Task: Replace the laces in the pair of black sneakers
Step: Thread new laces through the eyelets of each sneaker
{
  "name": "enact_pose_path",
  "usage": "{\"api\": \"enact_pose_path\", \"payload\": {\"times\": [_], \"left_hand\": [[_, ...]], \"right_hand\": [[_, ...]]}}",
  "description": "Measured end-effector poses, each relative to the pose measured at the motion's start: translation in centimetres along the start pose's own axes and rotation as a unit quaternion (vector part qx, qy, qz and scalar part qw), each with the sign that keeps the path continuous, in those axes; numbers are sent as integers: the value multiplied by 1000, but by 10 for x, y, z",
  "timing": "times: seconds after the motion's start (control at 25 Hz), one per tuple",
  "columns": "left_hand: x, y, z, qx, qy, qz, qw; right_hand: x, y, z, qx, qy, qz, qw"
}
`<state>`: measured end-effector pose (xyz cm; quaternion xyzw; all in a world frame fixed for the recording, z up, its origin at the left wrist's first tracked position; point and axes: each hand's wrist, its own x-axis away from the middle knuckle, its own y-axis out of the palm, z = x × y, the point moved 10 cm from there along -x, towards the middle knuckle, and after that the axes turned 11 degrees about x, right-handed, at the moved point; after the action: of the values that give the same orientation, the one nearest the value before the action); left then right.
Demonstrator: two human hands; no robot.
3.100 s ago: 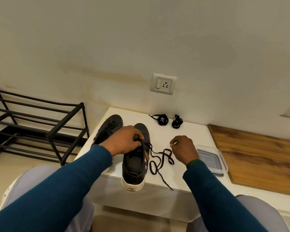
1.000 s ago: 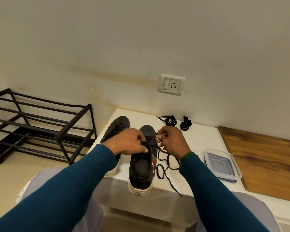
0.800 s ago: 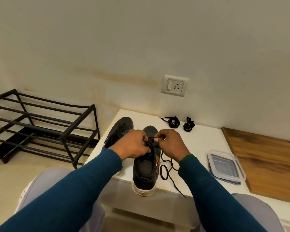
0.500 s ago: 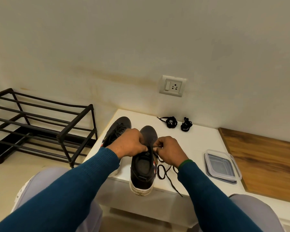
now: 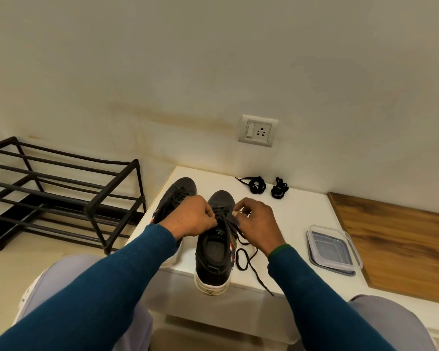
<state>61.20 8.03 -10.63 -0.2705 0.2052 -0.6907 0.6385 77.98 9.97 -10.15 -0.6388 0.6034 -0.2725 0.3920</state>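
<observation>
Two black sneakers stand side by side on the white table (image 5: 302, 214). The right sneaker (image 5: 214, 257) points away from me, its heel past the front edge. My left hand (image 5: 192, 215) grips its laced upper at the tongue. My right hand (image 5: 257, 225) pinches the black lace (image 5: 246, 258) just right of the eyelets; the loose length trails in loops over the table edge. The left sneaker (image 5: 179, 192) is still laced, partly hidden by my left arm. Two coiled black laces (image 5: 257, 184) (image 5: 279, 190) lie near the wall.
A clear plastic lidded container (image 5: 332, 249) sits right of my right wrist. A wooden board (image 5: 401, 239) adjoins the table on the right. A black metal shoe rack (image 5: 61, 196) stands on the floor at left. A wall socket (image 5: 257, 130) is above the table.
My right hand came from the table up to the sneaker's eyelets and pinched the lace, then drew slightly to the right. My left hand stayed on the sneaker.
</observation>
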Motion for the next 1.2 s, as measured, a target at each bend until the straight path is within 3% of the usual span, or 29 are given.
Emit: {"api": "enact_pose_path", "payload": {"times": [0.12, 0.28, 0.36, 0.52, 0.68, 0.76, 1.0, 1.2], "left_hand": [[-1, 0, 1, -1, 1, -1, 1000], [0, 1, 1, 0, 1, -1, 1000], [1, 1, 1, 1, -1, 2, 1000], [1, 1, 3, 8, -4, 5, 1000], [1, 0, 1, 13, -3, 6, 1000], [1, 1, 1, 15, -3, 5, 1000], [0, 0, -1, 8, -11, 6, 1000], [1, 0, -5, 16, -17, 16, 1000]], "right_hand": [[7, 32, 7, 52, 25, -119, 991], [11, 31, -4, 95, -8, -75, 993], [13, 34, -8, 114, -22, -89, 989], [18, 30, 1, -14, 30, -103, 994], [24, 30, 7, -182, 87, -104, 974], [26, 30, 7, -209, 96, -97, 968], [26, 32, -8, -25, 46, -83, 995], [17, 21, -1, 14, 29, -146, 989]]}}
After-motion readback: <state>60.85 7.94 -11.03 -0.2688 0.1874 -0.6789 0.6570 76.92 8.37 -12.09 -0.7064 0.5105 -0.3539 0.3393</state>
